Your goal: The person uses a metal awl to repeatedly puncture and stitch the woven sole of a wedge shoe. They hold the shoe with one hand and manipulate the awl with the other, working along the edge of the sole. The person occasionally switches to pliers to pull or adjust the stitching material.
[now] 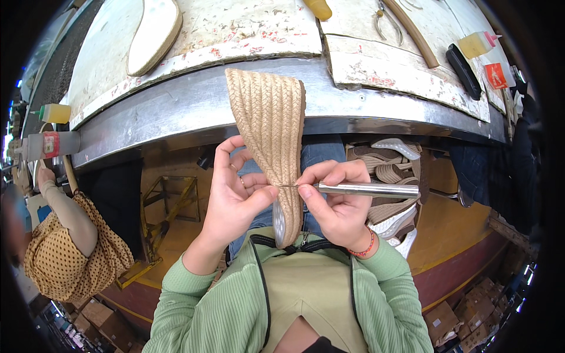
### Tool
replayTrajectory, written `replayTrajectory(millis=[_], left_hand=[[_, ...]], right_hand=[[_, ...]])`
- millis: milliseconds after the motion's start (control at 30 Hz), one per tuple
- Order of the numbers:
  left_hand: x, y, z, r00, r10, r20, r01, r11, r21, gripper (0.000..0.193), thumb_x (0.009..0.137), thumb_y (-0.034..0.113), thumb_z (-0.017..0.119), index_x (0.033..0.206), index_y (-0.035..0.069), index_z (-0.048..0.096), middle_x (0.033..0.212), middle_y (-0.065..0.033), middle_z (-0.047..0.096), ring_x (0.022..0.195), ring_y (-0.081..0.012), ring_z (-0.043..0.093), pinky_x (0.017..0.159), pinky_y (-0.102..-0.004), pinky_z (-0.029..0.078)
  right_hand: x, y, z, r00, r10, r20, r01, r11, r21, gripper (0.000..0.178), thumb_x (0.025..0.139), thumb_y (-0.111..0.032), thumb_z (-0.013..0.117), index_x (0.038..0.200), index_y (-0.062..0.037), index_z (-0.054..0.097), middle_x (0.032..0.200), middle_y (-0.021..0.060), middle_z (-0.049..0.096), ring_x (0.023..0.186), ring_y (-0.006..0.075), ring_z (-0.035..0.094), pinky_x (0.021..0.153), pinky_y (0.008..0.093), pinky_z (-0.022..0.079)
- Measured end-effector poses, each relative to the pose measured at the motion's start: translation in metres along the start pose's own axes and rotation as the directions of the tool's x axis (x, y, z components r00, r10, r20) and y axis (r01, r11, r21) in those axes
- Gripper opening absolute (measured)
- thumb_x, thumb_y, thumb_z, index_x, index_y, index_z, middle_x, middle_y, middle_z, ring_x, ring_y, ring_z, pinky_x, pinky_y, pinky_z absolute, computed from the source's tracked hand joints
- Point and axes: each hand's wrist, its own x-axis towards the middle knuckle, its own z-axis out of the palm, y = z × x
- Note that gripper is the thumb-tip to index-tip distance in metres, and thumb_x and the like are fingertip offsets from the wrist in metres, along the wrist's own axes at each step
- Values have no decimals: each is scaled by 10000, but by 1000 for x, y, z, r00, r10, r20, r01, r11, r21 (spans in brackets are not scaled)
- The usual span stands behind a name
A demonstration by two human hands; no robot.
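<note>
Beige braided wedge sole (pixel 269 126) at the table's (pixel 170 112) near edge
Left hand (pixel 232 203) clasps it; right hand (pixel 339 210) pinches a silver tool (pixel 382 189).

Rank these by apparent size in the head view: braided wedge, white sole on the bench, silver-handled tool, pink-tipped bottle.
1. Braided wedge
2. White sole, cut off by the picture's edge
3. Silver-handled tool and pink-tipped bottle: unsure; the tool looks longer, the bottle thicker, and the bottle seems farther away.

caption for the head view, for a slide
Left hand touches a braided wedge sole; right hand holds a metal-handled tool against it.
</note>
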Motion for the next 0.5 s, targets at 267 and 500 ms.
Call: replayTrajectory(millis=[267, 500], left_hand=[[3, -1, 2, 999, 39, 9, -39, 999, -7, 725, 755, -117, 589, 1347, 64, 212, 1248, -164, 416, 979, -208, 624, 793, -293, 545], [2, 0, -1, 1000, 10, 4, -10, 999, -32, 735, 751, -112, 603, 1347, 65, 212, 1251, -167, 412, 989, -221, 624, 804, -306, 547]], right_hand=[[-4, 5, 10, 992, 58, -114, -48, 995, 86, 351, 860, 119, 560, 1052, -63, 328, 952, 162, 570, 820, 124, 570, 727, 234, 481], [-1, 8, 6, 993, 75, -91, -56, 980, 191, 363, 860, 112, 561, 1056, -78, 320, 951, 171, 566, 808, 127, 569, 712, 228, 478]])
